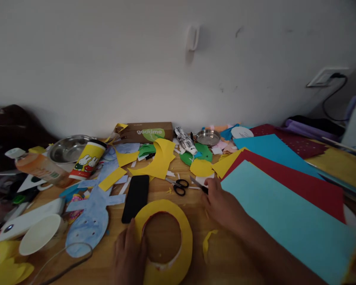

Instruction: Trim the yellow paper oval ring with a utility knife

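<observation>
My left hand (pixel 129 253) rests on the left edge of a yellow paper ring (pixel 184 233) with a round hole, fingers together and pressed onto the paper on the wooden table (pixel 192 206). My right hand (pixel 222 204) reaches forward to a dark-handled tool with a metal blade (pixel 197 183), its fingers closed around the handle near a yellow paper disc (pixel 201 168). Small black-handled scissors (pixel 178 185) lie just left of that hand. A black phone (pixel 135 198) lies face down beside the ring.
Large sheets of teal (pixel 287 221), red and blue paper fan out at right. Yellow and green scraps, a brown box (pixel 146 132), two steel bowls (pixel 68 148), a yellow cup (pixel 87 160), a bottle and a white cup (pixel 40 234) crowd the back and left.
</observation>
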Motion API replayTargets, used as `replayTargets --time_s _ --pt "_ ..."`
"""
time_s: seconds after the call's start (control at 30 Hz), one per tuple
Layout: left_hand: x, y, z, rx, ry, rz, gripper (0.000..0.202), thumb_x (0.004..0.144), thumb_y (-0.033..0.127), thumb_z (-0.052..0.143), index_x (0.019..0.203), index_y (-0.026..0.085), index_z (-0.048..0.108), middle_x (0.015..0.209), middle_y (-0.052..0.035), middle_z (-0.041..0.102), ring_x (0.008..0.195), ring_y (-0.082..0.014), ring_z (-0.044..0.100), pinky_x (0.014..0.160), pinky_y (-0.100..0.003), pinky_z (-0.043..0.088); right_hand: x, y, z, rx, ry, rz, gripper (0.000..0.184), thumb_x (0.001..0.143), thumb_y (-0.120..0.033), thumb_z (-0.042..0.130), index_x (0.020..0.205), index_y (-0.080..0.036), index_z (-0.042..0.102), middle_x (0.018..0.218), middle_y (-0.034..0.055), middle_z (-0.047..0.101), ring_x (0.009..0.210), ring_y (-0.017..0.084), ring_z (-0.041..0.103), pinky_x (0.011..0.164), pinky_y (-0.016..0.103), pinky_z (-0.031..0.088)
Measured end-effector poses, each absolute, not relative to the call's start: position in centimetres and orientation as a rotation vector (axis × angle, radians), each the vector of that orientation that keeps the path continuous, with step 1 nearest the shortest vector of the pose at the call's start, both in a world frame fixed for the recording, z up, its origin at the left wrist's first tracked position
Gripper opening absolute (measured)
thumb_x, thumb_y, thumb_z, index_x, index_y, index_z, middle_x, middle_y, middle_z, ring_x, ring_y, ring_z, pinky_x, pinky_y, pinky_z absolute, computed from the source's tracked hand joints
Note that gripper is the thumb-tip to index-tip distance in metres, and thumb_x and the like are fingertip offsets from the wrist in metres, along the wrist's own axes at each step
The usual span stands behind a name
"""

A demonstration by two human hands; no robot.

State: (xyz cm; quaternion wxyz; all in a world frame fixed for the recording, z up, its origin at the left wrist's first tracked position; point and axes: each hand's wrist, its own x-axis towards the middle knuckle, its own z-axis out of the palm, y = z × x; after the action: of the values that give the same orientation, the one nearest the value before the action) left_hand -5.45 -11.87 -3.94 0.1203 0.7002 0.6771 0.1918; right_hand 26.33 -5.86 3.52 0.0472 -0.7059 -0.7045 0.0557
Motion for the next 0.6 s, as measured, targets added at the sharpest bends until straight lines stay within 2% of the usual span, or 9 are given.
replayTargets --time_s 0.07,0.13,0.2,0.3,0.37,0.43,0.53,0.57,0.6 --pt "-6.4 -12.1 -3.8 2.082 2.008 0.493 0.049 0.096 0.033 0.044 0.142 0.018 0.048 0.128 -0.0158 0.062 0.117 -0.0309 0.062 0.098 -0.049 0.053 27.8 -3.6 3.9 -2.119 -2.236 0.156 0.016 0.098 -0.015 0.044 0.111 -0.013 0.053 0.11 0.0155 0.06 0.071 0.02 0.065 0.055 0.029 0.036" --pt "-6.9 -12.5 -3.6 2.148 2.036 0.463 0.046 0.097 0.031 0.042 0.139 0.017 0.052 0.127 -0.0161 0.063 0.116 -0.0308 0.062 0.097 -0.05 0.053 28.4 -0.7 3.7 -2.044 -2.358 0.176 0.025 0.09 -0.003 0.049 0.111 -0.014 0.057 0.109 0.0137 0.061 0.077 0.021 0.065 0.061 0.029 0.04" --pt "-7.6 -13.0 -3.6 2.235 2.031 0.424 0.039 0.096 0.027 0.042 0.129 0.019 0.061 0.131 -0.0156 0.062 0.119 -0.0317 0.06 0.098 -0.051 0.052 28.3 2.5 3.4 -1.953 -2.459 0.177 0.028 0.087 -0.002 0.053 0.111 -0.014 0.061 0.114 0.0159 0.061 0.093 0.026 0.064 0.073 0.032 0.044" --pt "-9.4 -14.2 -3.9 2.481 1.904 0.351 0.038 0.091 0.015 0.044 0.117 0.024 0.069 0.142 -0.0112 0.057 0.127 -0.0318 0.055 0.102 -0.05 0.051 27.2 5.6 3.3 -1.826 -2.547 0.162 0.027 0.093 -0.007 0.052 0.117 -0.013 0.062 0.121 0.0185 0.06 0.109 0.031 0.059 0.09 0.039 0.046" --pt "-10.8 -15.2 -4.2 2.652 1.797 0.283 0.046 0.087 0.009 0.046 0.123 0.028 0.068 0.144 -0.0087 0.055 0.13 -0.0305 0.053 0.102 -0.046 0.052 26.5 5.0 3.7 -1.76 -2.571 0.133 0.029 0.096 -0.01 0.05 0.122 -0.011 0.061 0.125 0.0207 0.058 0.12 0.034 0.054 0.098 0.045 0.044" --pt "-11.6 -16.1 -4.4 2.745 1.74 0.256 0.054 0.083 0.005 0.048 0.126 0.032 0.066 0.142 -0.0064 0.057 0.131 -0.0292 0.054 0.1 -0.042 0.055 26.2 2.1 4.0 -1.687 -2.603 0.123 0.03 0.097 -0.011 0.05 0.125 -0.012 0.061 0.13 0.0204 0.057 0.125 0.035 0.051 0.101 0.049 0.043" --pt "-10.4 -16.5 -4.5 2.768 1.721 0.259 0.058 0.082 0.002 0.048 0.126 0.035 0.066 0.145 -0.0037 0.056 0.132 -0.0292 0.053 0.099 -0.042 0.056 26.4 -5.3 2.9 -1.553 -2.681 0.205 0.031 0.098 -0.024 0.058 0.128 -0.021 0.061 0.133 0.0128 0.061 0.121 0.029 0.058 0.096 0.042 0.052" --pt "-9.4 -16.4 -4.4 2.742 1.721 0.252 0.057 0.083 0.004 0.048 0.127 0.036 0.065 0.147 -0.0032 0.054 0.133 -0.0294 0.051 0.1 -0.043 0.055 26.6 -7.8 2.0 -1.507 -2.658 0.219 0.044 0.096 -0.034 0.062 0.138 -0.021 0.056 0.14 0.014 0.058 0.128 0.031 0.055 0.099 0.045 0.052" --pt "-8.2 -16.0 -4.2 2.694 1.752 0.246 0.055 0.085 0.005 0.048 0.126 0.036 0.065 0.147 -0.0026 0.054 0.134 -0.0293 0.051 0.102 -0.045 0.054 26.8 -10.2 1.0 -1.476 -2.64 0.199 0.064 0.093 -0.044 0.065 0.149 -0.02 0.045 0.151 0.0156 0.049 0.139 0.036 0.045 0.104 0.05 0.049"
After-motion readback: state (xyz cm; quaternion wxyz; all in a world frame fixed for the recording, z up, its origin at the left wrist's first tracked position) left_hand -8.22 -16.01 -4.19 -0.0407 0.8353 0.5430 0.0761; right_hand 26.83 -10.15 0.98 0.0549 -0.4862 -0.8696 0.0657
